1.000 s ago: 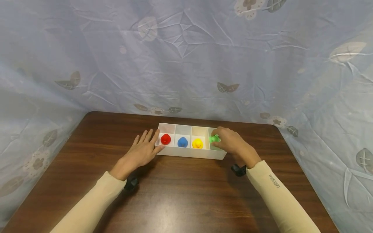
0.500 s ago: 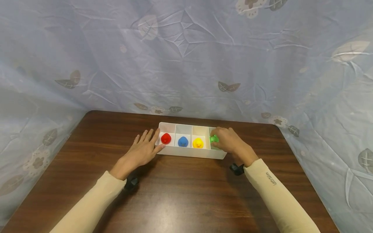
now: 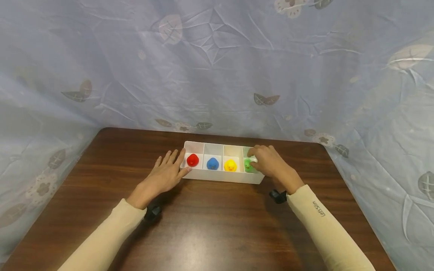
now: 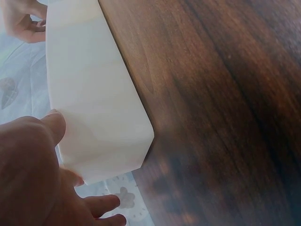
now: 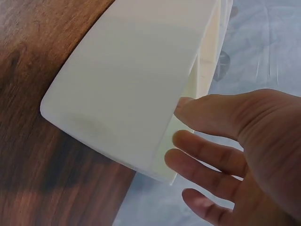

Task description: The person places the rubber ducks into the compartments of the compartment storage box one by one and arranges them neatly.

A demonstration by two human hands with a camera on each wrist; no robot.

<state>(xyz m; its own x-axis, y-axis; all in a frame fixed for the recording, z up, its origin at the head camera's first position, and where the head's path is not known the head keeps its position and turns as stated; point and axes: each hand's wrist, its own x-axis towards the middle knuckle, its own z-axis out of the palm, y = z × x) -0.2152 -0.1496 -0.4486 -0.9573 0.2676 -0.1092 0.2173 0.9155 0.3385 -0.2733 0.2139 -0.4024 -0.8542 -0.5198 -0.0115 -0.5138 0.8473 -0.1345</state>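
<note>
A white tray (image 3: 220,176) with a row of compartments stands on the table. From left to right it holds a red rubber duck (image 3: 192,160), a blue rubber duck (image 3: 212,164), a yellow rubber duck (image 3: 230,165) and a green rubber duck (image 3: 248,165), each in its own compartment. With spread fingers, my left hand (image 3: 165,175) rests against the tray's left end, thumb at the front rim. My right hand (image 3: 271,162) is over the right compartment beside the green duck, partly covering it. In the right wrist view, its thumb and fingers are apart; the duck is hidden there.
Dark wooden table (image 3: 207,222) extends in front of and around the tray. A patterned grey-blue cloth (image 3: 217,75) hangs behind the table and along both sides. A black wrist device (image 3: 278,196) sits under the right wrist.
My right hand has loosened from the green duck and shifted slightly right. The duck now sits lower in its compartment and shows more. My left hand has stayed in place.
</note>
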